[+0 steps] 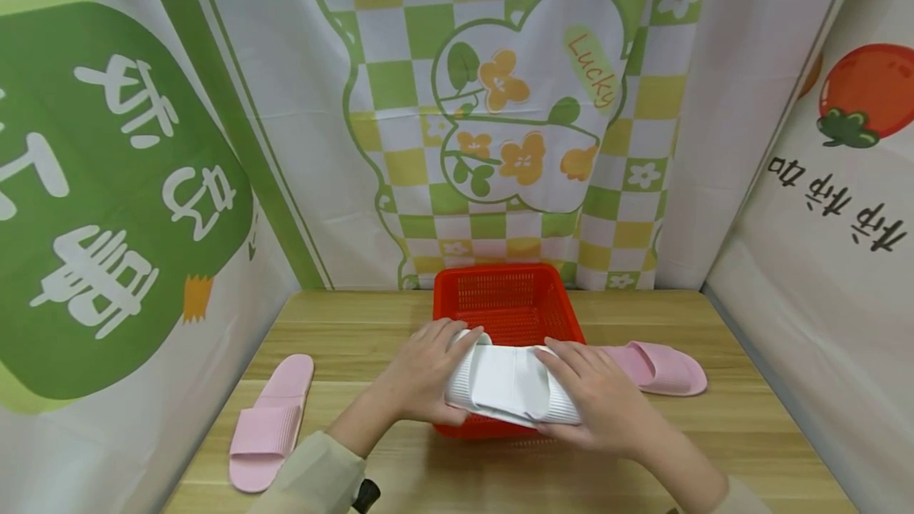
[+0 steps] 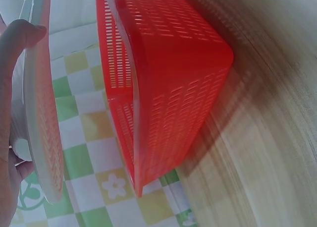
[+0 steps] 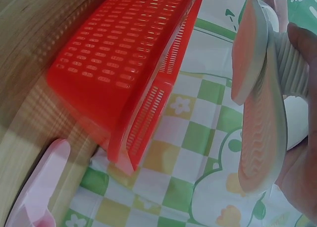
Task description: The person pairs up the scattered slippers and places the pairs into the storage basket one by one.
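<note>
Head, left hand: left hand (image 1: 427,375) gripping the left end of the white slippers (image 1: 503,379), thumb on the near side.
Head, right hand: right hand (image 1: 603,393) gripping their right end. Both hands loaded.
Head, white slippers: a pair, held overlapped, ribbed straps at either end; seen across the near part of the red basket (image 1: 510,292).
Head, left pink slipper: left pink slipper (image 1: 267,428) flat on the counter (image 1: 357,339), well apart from the basket, near the left sleeve (image 1: 314,474).
Head, right pink slipper: right pink slipper (image 1: 670,371) right of the basket, one end hidden by the right hand.
Head, backdrop: checked curtain (image 1: 393,86) behind the counter, tomato print (image 1: 867,93) on the right wall.
Left wrist, slipper edge: one white slipper side-on, thumb over its edge; sole apart from the basket rim.
Left wrist, basket: perforated walls, standing on the counter.
Right wrist, soles: two soles overlapping, patterned undersides toward the basket, not touching it.
Right wrist, grip: fingers by the ribbed strap.
Right wrist, pink: part of one pink slipper, lower left, on the counter.
</note>
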A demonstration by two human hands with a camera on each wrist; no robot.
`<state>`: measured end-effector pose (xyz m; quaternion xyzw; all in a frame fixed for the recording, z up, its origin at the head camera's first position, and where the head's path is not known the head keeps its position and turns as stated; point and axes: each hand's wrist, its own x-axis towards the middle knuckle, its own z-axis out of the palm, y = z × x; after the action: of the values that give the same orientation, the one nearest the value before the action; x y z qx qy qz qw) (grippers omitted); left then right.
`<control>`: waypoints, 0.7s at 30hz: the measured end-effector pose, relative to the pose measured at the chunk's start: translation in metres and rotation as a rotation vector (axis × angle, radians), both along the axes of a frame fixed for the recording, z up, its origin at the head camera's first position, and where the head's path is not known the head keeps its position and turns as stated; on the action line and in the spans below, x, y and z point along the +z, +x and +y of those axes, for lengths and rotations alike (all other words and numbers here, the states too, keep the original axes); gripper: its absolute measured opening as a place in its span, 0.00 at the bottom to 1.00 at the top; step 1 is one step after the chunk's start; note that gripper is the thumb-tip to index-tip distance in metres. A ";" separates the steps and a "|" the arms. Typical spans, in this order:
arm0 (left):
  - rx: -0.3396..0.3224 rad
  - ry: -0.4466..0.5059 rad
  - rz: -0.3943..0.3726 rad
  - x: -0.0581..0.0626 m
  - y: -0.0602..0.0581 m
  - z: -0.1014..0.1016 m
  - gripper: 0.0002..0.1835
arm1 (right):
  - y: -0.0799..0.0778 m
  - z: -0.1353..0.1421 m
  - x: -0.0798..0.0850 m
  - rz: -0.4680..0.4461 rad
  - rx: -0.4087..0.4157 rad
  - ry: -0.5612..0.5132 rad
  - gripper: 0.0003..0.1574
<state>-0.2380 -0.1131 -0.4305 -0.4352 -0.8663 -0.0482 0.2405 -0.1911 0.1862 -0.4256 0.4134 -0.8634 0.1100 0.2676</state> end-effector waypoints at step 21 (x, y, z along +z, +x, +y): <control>-0.012 0.004 0.023 -0.004 0.002 0.005 0.52 | -0.003 -0.011 0.002 0.031 0.027 0.023 0.52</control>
<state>-0.2357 -0.1080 -0.4343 -0.4405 -0.8608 -0.0463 0.2509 -0.1937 0.1751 -0.4240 0.4299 -0.8546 0.0973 0.2745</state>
